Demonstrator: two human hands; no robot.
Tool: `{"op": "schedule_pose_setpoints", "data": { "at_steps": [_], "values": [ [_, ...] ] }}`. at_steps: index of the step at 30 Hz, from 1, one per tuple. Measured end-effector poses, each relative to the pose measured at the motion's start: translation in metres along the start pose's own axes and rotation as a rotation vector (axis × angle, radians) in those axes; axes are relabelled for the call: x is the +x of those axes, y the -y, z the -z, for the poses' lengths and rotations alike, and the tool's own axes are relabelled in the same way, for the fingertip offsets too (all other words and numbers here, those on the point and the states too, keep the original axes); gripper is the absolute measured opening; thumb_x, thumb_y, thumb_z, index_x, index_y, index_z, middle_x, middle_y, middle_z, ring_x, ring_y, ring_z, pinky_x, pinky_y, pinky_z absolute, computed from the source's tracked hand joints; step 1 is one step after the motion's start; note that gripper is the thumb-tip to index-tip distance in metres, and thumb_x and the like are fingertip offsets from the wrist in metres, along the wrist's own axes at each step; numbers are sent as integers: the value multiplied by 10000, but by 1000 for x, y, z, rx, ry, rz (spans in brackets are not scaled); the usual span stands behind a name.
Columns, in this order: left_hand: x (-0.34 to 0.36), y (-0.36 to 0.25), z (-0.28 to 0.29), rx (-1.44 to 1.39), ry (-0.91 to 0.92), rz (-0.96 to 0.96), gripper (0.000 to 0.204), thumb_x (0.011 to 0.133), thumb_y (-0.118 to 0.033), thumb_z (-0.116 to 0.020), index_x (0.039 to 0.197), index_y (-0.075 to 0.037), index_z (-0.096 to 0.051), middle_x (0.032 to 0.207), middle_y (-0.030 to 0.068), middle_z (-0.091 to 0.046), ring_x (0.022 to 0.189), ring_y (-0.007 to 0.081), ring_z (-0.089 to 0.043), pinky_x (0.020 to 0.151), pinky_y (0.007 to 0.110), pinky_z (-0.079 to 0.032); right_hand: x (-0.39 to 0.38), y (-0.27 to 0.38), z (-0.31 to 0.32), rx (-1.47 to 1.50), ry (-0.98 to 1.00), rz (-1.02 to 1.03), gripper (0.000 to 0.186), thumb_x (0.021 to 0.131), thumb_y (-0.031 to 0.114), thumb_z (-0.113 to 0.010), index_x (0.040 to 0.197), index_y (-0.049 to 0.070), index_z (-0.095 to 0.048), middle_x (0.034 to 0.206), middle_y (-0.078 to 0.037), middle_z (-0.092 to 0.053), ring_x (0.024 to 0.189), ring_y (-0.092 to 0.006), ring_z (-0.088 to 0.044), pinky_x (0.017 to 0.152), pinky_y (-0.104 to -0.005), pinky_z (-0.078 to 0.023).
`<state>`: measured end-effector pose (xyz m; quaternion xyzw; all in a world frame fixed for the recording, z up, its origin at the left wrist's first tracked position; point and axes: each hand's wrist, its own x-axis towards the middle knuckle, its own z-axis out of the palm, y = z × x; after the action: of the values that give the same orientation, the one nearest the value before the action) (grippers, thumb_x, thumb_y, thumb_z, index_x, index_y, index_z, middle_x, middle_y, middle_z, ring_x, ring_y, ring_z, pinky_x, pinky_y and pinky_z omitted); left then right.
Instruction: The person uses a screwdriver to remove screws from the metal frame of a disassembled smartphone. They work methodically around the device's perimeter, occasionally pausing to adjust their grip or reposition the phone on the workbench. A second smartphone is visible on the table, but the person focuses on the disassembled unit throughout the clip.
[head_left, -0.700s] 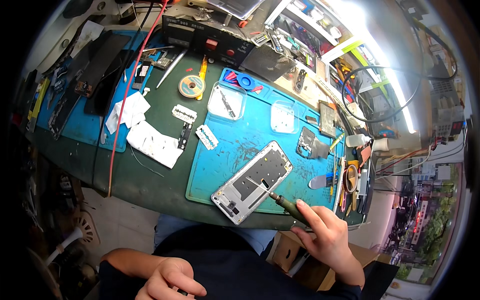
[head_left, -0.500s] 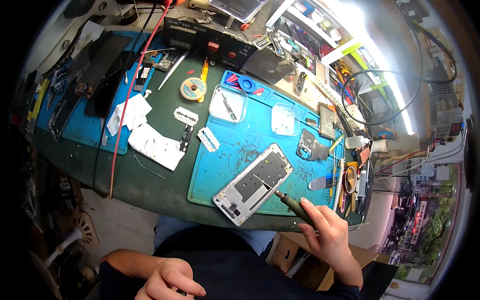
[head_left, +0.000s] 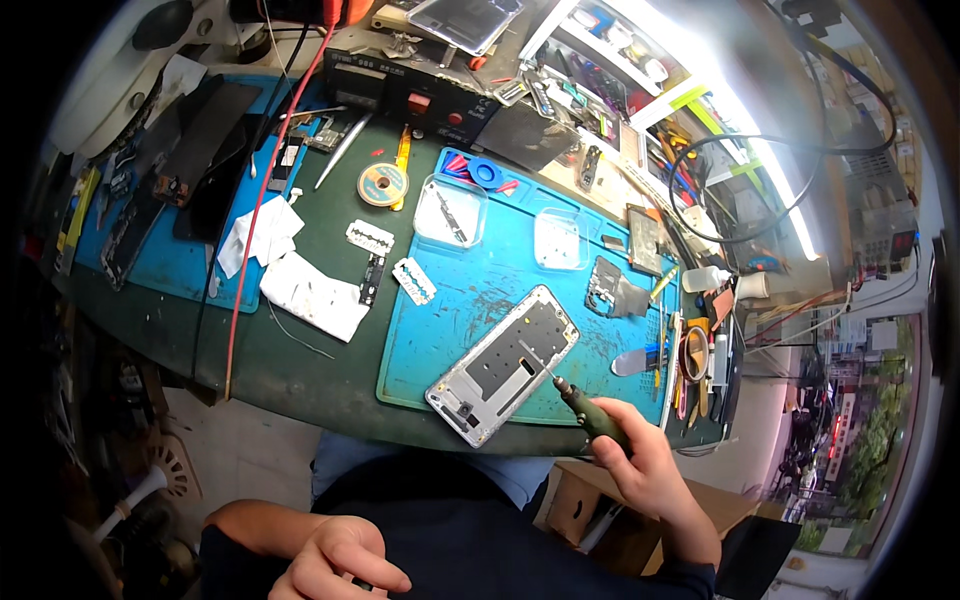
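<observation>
My right hand (head_left: 643, 460) grips a green-handled screwdriver (head_left: 592, 413) with a dark collar and a thin metal shaft. The shaft reaches over a silver phone frame (head_left: 493, 400) with a dark grey inner panel; I cannot tell if the tip touches it. That frame lies slanted on the blue work mat (head_left: 410, 345), its lower left corner at the mat's near edge. My left hand (head_left: 340, 560) is by my body at the lower edge, fingers curled, apart from the phone frame. What it may hold is hidden.
Behind the frame stand two clear plastic boxes (head_left: 452, 236) with small parts. Razor blades (head_left: 414, 281), white tissue (head_left: 312, 298) and a solder reel (head_left: 383, 182) lie to the left. Hand tools (head_left: 697, 365) crowd the right edge. A red cable (head_left: 254, 215) crosses the bench.
The screwdriver and my right hand have shifted slightly, with the shaft now pointing a little more steeply away from me. My left hand looks the same. The view has turned a little.
</observation>
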<state>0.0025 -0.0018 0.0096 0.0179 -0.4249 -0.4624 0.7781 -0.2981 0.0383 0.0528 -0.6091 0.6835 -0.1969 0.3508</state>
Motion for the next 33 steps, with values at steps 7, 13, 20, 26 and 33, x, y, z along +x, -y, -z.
{"op": "schedule_pose_setpoints", "data": {
  "at_steps": [7, 13, 20, 26, 33],
  "values": [
    [2, -10, -7, 13, -25, 65, 309, 1062, -479, -638, 1317, -351, -758, 1189, -34, -708, 876, 205, -635, 736, 385, -490, -2, 3, -3, 351, 169, -192, 706, 1019, 63, -728, 1627, -5, -377, 1164, -55, -658, 1077, -110, -597, 954, -280, -510],
    [2, -7, 2, -49, 83, 49, 309, 1060, -479, -641, 1310, -343, -760, 1195, -24, -707, 881, 209, -641, 741, 388, -493, -8, -2, 0, 253, 135, -148, 650, 1017, 81, -731, 1595, -5, -447, 1199, -124, -683, 1081, -170, -685, 970, -339, -547],
    [-12, 2, 12, 11, 98, -83, 282, 994, -250, -761, 1273, -258, -721, 1197, -35, -622, 905, 134, -646, 710, 307, -571, -14, -4, 0, 240, 126, -143, 658, 1023, 109, -732, 1604, 5, -441, 1170, -114, -687, 1075, -172, -679, 967, -342, -545],
    [-2, -8, -1, -65, 98, 56, 330, 1056, -488, -649, 1335, -343, -750, 1225, 3, -704, 911, 241, -651, 762, 425, -510, -12, -6, -1, 330, 106, -174, 623, 1084, 221, -683, 1621, 36, -428, 1081, -54, -641, 931, -124, -624, 858, -296, -540],
    [-16, 2, 13, 54, 74, -133, 290, 954, -86, -815, 1202, -195, -713, 1169, -49, -586, 889, 86, -645, 674, 244, -595, -19, -15, -9, 781, 127, -256, 403, 1159, 252, -532, 1472, 9, -460, 1028, -58, -624, 794, -86, -597, 696, -253, -514]
  ]
}}
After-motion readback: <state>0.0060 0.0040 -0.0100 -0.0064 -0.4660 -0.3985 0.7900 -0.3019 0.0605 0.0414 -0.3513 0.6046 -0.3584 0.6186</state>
